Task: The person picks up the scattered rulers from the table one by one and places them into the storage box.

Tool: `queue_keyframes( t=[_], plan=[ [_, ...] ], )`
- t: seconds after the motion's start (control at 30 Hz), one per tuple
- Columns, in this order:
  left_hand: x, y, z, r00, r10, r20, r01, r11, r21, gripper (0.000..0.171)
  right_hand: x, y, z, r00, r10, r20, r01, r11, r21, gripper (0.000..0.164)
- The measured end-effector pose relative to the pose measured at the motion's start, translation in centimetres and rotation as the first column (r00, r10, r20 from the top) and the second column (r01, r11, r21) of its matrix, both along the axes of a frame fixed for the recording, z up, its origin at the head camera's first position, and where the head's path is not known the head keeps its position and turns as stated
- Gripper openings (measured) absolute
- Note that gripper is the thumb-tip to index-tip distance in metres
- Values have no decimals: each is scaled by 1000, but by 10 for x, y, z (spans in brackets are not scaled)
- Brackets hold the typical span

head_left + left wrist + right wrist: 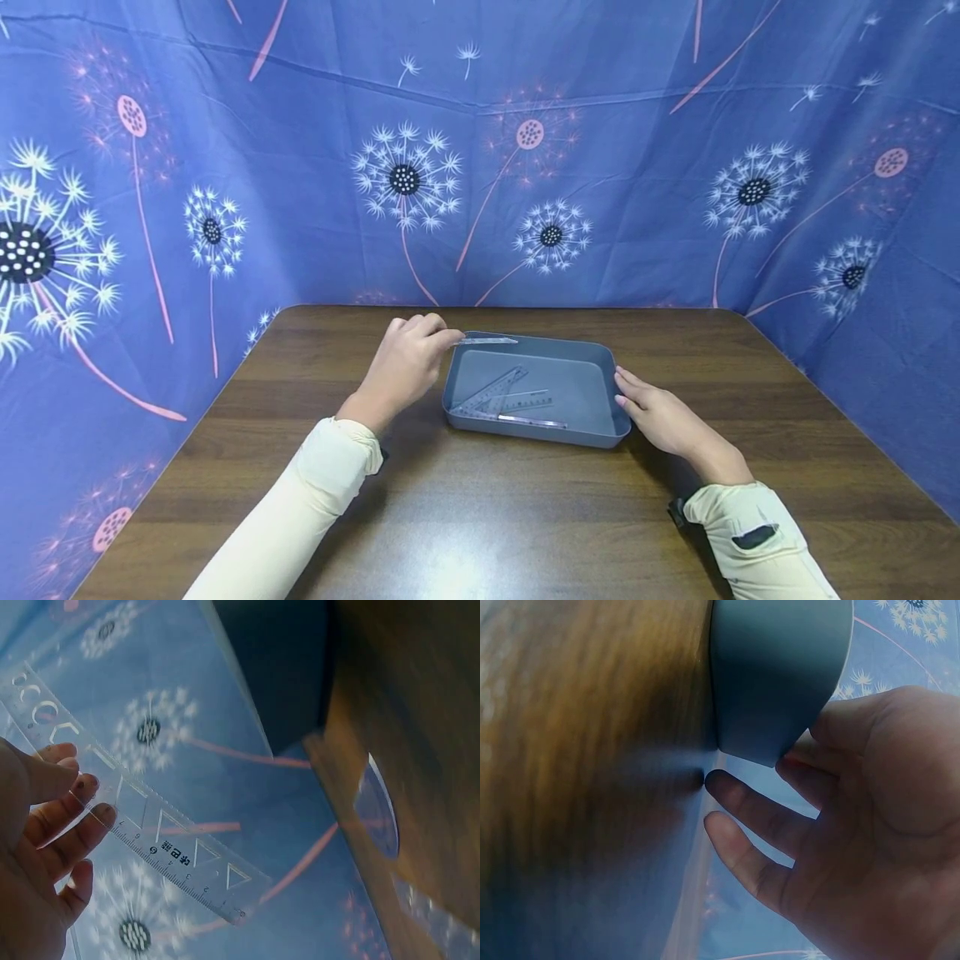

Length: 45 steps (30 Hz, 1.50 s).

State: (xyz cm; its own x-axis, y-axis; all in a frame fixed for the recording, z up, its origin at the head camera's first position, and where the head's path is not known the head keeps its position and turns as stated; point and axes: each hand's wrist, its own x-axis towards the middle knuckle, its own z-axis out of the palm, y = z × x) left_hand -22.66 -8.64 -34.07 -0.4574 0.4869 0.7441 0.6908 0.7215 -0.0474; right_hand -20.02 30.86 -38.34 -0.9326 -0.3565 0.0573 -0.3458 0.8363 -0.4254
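My left hand (408, 354) pinches a clear plastic ruler (161, 825) with cut-out shapes, above the back left corner of a grey-blue tray (585, 392). In the left wrist view the fingertips (97, 814) press against its middle. Inside the tray, at the front left, lie a clear set square (491, 393), another clear measuring piece (528, 402) and a narrow clear strip (532, 422), partly overlapping. My right hand (663, 417) touches the right wall of the tray, fingers mostly straight. The right wrist view shows its fingers beside the tray's outer corner (780, 682).
On the wooden table (480, 508), a clear curved piece like a protractor (379, 810) and a clear strip (435, 919) lie in the left wrist view; my left hand seems to hide them from the head view. A blue dandelion-print cloth (637, 167) hangs around the table.
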Motion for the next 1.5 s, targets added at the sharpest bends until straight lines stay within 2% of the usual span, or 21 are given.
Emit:
queue_keyframes(
  t=[0.2,0.3,0.53,0.8,1.0,1.13,1.23,1.4,1.5],
  plan=[
    [5,26,-8,999,-8,51,14,993,-116,40,2,0,-2,1000,0,-13,0,1000,2,49],
    [5,39,-12,998,6,70,6,984,-179,36,3,0,-3,1000,-7,-9,7,1000,2,49],
    [5,73,-21,994,86,67,-59,940,-337,22,4,-2,-4,1000,-5,-15,5,1000,-5,49],
    [8,101,-30,985,102,142,-32,904,-427,18,2,-4,0,999,3,-37,-3,1000,7,48],
    [7,106,-33,954,129,270,19,875,-484,22,2,-4,3,1000,1,-27,-1,1000,15,49],
    [7,106,-33,936,149,320,42,853,-520,25,1,-4,3,1000,2,-23,-2,1000,20,49],
    [8,107,-33,923,155,353,58,851,-523,26,1,-4,3,1000,1,-24,-1,1000,24,49],
    [8,108,-33,884,171,435,93,848,-522,25,1,-4,3,1000,-3,-24,3,1000,24,49],
    [7,108,-35,880,180,439,91,843,-530,24,1,-4,3,1000,1,-27,0,1000,25,49]
  ],
)
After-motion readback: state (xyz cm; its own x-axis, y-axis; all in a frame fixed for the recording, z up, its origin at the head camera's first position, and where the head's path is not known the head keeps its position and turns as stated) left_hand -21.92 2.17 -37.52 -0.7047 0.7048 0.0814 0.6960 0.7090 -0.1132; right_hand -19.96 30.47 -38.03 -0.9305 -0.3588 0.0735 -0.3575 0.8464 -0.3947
